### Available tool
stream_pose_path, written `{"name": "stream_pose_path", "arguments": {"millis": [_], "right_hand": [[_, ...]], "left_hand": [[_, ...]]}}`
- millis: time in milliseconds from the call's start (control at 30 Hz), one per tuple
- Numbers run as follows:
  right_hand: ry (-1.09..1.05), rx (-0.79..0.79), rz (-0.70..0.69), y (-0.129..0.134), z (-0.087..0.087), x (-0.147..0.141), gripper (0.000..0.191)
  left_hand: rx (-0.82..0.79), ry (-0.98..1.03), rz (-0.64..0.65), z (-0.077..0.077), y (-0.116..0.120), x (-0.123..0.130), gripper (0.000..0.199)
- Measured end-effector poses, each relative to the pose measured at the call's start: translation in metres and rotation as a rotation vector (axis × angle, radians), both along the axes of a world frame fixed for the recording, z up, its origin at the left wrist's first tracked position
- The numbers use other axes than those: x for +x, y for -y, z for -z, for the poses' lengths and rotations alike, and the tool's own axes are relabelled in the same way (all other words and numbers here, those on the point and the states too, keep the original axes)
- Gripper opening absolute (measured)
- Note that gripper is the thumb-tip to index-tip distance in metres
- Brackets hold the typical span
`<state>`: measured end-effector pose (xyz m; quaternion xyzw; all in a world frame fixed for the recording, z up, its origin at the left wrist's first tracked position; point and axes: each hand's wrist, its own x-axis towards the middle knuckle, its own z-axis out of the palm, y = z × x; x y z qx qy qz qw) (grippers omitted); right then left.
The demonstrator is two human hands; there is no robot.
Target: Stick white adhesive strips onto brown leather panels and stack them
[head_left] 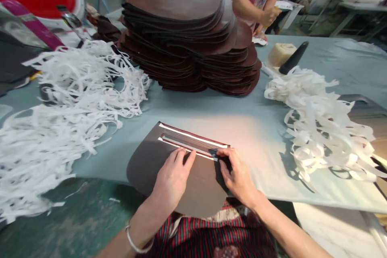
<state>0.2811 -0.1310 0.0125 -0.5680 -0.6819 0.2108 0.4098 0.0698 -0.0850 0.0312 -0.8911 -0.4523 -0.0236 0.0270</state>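
Note:
A dark grey rounded panel [199, 185] lies at the table's front edge, partly overhanging it. Along its far side runs a zipper-like strip [187, 141] between white tape lines with dark red edges. My left hand [173, 169] rests on the panel, fingertips on the lower white line, thumb and fingers a little apart. At the strip's right end, my right hand [234, 169] has its thumb and fingers closed around the panel's edge, beside a small dark piece [213, 152].
Tall stacks of dark brown panels [187, 44] stand behind. White strips [90, 76] heap at left, more [320, 117] at right. A cream block [281, 54] and black-handled tool [294, 58] lie back right. Another person [256, 0] stands across the table.

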Motion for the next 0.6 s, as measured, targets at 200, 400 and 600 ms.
{"name": "stream_pose_path", "arguments": {"millis": [200,400,600], "right_hand": [[-0.001,-0.042,-0.052,0.000,-0.001,0.001,0.027],[0.441,0.022,-0.126,-0.001,-0.011,-0.008,0.031],[0.595,0.051,-0.117,0.002,-0.006,-0.017,0.030]], "left_hand": [[0.055,0.016,0.046,0.007,0.006,0.006,0.048],[0.023,0.067,0.034,0.008,0.015,0.020,0.046],[-0.058,0.240,0.015,0.010,0.031,0.030,0.068]]}}
